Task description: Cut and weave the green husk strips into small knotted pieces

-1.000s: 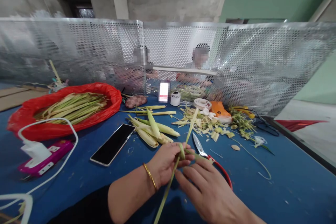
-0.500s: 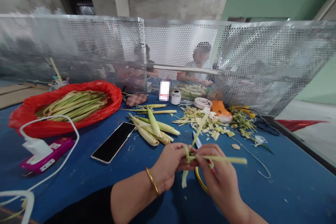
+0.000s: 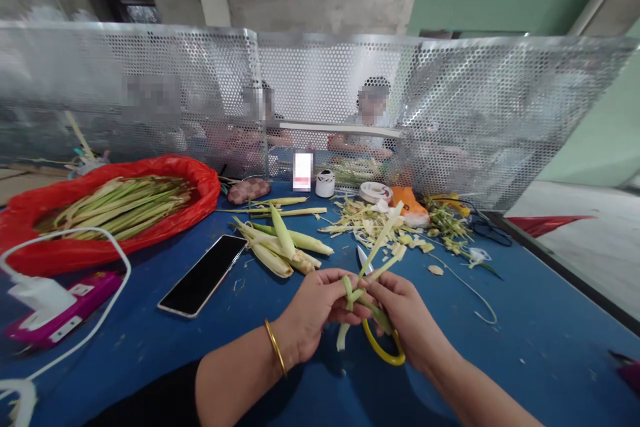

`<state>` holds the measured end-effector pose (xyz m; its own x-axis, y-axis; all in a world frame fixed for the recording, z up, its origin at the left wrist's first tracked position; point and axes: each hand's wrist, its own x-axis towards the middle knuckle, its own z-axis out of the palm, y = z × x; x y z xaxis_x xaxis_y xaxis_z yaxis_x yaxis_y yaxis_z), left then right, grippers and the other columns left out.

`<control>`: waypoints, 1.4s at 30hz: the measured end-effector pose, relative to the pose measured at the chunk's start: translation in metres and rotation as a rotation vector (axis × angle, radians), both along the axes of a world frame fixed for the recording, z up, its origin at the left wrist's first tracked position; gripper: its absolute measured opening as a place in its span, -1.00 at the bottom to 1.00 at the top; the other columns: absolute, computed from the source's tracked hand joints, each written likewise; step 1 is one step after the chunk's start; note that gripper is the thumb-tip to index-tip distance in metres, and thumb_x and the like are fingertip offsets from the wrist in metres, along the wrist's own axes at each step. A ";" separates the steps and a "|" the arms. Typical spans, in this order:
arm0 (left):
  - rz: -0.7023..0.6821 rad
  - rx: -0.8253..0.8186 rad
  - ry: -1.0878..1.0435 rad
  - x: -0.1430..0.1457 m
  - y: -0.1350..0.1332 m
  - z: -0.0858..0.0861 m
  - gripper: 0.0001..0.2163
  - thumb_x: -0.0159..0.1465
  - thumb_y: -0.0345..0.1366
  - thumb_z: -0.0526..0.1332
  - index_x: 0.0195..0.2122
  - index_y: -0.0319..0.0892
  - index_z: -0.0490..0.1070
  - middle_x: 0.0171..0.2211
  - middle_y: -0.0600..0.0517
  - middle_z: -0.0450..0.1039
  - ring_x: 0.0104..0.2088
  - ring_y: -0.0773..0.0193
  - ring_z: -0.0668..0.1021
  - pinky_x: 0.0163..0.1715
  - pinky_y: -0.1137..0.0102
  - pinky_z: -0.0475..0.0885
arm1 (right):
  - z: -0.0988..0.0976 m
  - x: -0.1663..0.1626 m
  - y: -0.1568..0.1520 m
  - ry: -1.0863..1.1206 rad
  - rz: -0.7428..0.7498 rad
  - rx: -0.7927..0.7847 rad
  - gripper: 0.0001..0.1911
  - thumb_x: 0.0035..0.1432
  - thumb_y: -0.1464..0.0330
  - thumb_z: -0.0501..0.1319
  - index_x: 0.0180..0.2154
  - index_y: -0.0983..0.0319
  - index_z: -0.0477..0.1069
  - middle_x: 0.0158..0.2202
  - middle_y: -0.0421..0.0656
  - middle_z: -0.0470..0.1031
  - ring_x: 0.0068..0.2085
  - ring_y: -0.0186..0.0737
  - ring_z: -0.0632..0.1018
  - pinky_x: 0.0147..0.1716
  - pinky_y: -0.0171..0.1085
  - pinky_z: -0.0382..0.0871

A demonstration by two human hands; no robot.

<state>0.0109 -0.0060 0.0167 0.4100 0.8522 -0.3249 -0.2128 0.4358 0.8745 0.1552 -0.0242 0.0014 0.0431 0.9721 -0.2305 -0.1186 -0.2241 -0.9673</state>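
Note:
My left hand, a gold bangle on its wrist, and my right hand meet over the blue table. Both pinch a green-yellow leaf strip that is looped between the fingers. Its free ends stick up towards the far side and one short end hangs down. Under my right hand lie scissors with a yellow handle; their blade tip shows just beyond my fingers.
A red bag of long green leaves sits at the left. A phone, folded leaf pieces, leaf scraps, tape rolls and a charger with a white cable are on the table. People sit behind a perforated metal screen.
My right hand swung the strip's long end from pointing right to pointing up and away, and drew close against my left hand. The scissors' yellow handle has come into view.

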 end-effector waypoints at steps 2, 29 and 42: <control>-0.047 -0.036 -0.013 -0.001 0.001 0.000 -0.86 0.17 -0.32 0.27 -0.34 -0.32 0.50 -0.41 -0.13 0.58 -0.50 0.35 0.59 -0.52 0.58 0.46 | -0.001 0.000 0.001 -0.033 0.024 -0.001 -0.65 -0.03 0.10 0.30 -0.46 0.25 0.34 -0.71 -0.37 0.27 -0.73 -0.46 0.29 -0.75 -0.45 0.21; -0.124 0.194 0.229 -0.001 0.000 0.012 -0.86 0.01 -0.31 0.20 -0.55 -0.29 0.48 -0.59 0.03 0.45 -0.60 0.38 0.48 -0.63 0.54 0.32 | 0.022 0.022 -0.005 -1.223 0.077 1.241 -0.80 0.23 0.49 0.07 -0.29 0.23 0.46 -0.29 -0.07 0.51 -0.21 -0.12 0.49 -0.05 -0.09 0.21; -0.268 0.125 0.087 -0.010 0.005 0.017 -0.83 0.10 -0.29 0.26 -0.33 -0.29 0.51 -0.34 -0.04 0.51 -0.45 0.38 0.51 -0.39 0.49 0.43 | 0.013 0.020 0.000 -1.045 0.049 0.655 -0.73 0.21 0.36 0.06 -0.55 0.20 0.23 -0.62 -0.26 0.33 -0.57 -0.35 0.35 -0.56 -0.39 0.07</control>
